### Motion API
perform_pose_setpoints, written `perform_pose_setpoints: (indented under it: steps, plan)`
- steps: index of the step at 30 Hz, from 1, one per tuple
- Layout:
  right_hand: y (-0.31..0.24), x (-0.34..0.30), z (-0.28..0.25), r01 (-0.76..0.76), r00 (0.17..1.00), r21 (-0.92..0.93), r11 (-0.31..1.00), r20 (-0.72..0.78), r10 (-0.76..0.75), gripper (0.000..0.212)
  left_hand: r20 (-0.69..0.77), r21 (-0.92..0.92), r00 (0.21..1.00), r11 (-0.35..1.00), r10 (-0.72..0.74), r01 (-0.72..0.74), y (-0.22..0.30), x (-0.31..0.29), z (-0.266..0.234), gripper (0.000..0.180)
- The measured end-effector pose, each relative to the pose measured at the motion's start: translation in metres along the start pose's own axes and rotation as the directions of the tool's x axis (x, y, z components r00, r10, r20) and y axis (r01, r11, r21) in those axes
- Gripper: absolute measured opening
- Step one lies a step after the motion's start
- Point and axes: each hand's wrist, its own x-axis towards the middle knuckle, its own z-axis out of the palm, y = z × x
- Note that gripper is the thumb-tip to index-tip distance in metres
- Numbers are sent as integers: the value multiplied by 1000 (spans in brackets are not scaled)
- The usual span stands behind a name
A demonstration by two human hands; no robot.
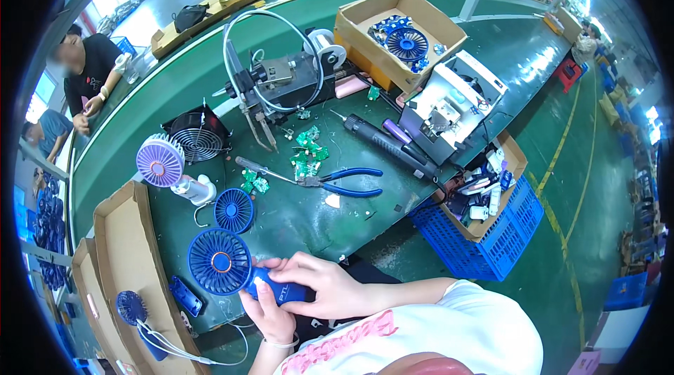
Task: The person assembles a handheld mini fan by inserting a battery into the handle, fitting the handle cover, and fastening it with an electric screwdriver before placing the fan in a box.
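Blue fan (223,263): held low over the near table (295,217) edge, at 7 o'clock of the blue pliers (347,183).
Left hand (270,315): closed under the handle, thumb on top.
Right hand (319,284): wrapped round the handle from 3 o'clock.
Handling: judged light, rigid plastic; grille thin, likely fragile.
Grip: best taken by the handle, not the grille.

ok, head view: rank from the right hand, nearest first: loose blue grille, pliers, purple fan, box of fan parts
1. Loose blue grille: just up-left of the right hand, on the table.
2. Pliers: straight up, mid-table.
3. Purple fan: farther left, near the black fan.
4. Box of fan parts: far edge, top centre.
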Motion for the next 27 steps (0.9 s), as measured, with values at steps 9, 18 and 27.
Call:
perform_pose_setpoints:
  steps: [9, 18, 27]
  plan:
    - [10, -14, 14, -608, 791, 590, 531, 514, 333, 44, 90, -46, 994, 997, -58, 63, 16, -9, 1, 50]
    - [10, -19, 13, -560, 828, 588, 583, 413, 379, 41, 190, -70, 980, 995, -63, 78, 18, -7, 5, 56]
    - [18, -21, 15, -415, 909, 551, 724, 213, 359, 33, 197, 5, 959, 979, -202, 205, 19, -3, 2, 51]
